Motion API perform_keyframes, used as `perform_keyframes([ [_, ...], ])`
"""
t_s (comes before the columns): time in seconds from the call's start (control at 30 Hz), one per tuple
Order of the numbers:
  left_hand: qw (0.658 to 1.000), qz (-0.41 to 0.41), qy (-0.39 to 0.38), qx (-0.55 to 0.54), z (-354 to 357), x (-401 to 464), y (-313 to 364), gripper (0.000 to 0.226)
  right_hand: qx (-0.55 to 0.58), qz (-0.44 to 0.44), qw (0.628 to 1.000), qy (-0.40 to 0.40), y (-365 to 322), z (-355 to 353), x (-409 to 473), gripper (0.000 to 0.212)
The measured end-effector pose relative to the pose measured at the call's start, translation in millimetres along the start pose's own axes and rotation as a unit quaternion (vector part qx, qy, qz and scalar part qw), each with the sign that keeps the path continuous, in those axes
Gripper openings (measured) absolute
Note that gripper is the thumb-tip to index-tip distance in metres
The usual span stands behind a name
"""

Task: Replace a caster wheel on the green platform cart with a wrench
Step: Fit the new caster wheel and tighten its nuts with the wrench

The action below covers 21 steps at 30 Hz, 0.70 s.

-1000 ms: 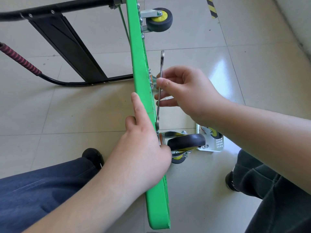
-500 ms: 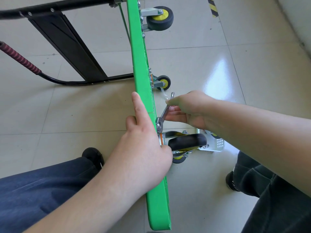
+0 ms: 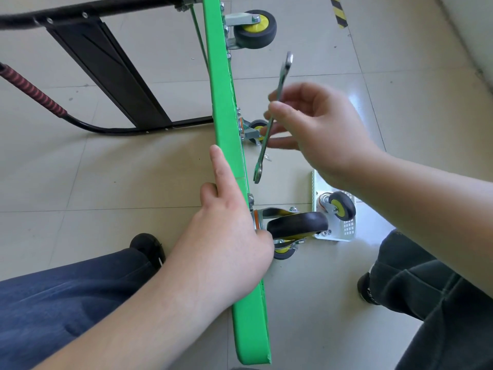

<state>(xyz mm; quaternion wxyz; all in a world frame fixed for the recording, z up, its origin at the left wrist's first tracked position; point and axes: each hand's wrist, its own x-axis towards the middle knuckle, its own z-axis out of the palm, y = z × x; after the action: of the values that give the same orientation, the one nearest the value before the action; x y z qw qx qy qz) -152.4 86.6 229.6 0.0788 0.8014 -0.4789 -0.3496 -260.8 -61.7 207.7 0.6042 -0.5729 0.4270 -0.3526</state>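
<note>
The green platform cart (image 3: 226,108) stands on its side edge, its underside facing right. My left hand (image 3: 229,236) grips the deck's edge beside the near black caster wheel (image 3: 297,225), index finger stretched along the green edge. My right hand (image 3: 317,129) pinches the middle of a steel wrench (image 3: 272,121), which hangs tilted in the air. The wrench's lower jaw is just above the caster's mounting bolts and touches nothing. Two other casters show: one at the top (image 3: 254,29), one at the middle (image 3: 256,129).
A white tray (image 3: 344,231) on the tiled floor holds a loose yellow-hub caster (image 3: 340,206) and small nuts. The cart's black folded handle (image 3: 106,76) lies at left. My knees and shoes frame the bottom. A hazard-striped strip (image 3: 338,12) marks the floor.
My right hand has lifted the wrench off the bolt by the near caster and swung it up and away, gripping it mid-shaft. The left hand has stayed on the deck edge.
</note>
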Motion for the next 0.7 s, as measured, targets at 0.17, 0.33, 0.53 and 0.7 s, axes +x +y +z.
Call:
perform_keyframes([
  [0.17, 1.000, 0.000, 0.004, -0.009, 0, 0, 1, 0.122, -0.060, -0.132, 0.987, -0.075, -12, 4, -19, 0.015],
  [0.33, 1.000, 0.000, 0.009, -0.022, -1, -1, 1, 0.121, -0.115, -0.168, 0.973, -0.111, -9, 8, -29, 0.019],
  [0.53, 0.999, 0.014, 0.014, -0.037, -2, -1, 0, 0.119, -0.154, -0.205, 0.957, -0.138, -14, 7, -35, 0.012],
  [0.7, 1.000, 0.010, -0.001, -0.025, -2, -1, 0, 0.116, -0.188, -0.240, 0.940, -0.155, -16, 6, -41, 0.011],
])
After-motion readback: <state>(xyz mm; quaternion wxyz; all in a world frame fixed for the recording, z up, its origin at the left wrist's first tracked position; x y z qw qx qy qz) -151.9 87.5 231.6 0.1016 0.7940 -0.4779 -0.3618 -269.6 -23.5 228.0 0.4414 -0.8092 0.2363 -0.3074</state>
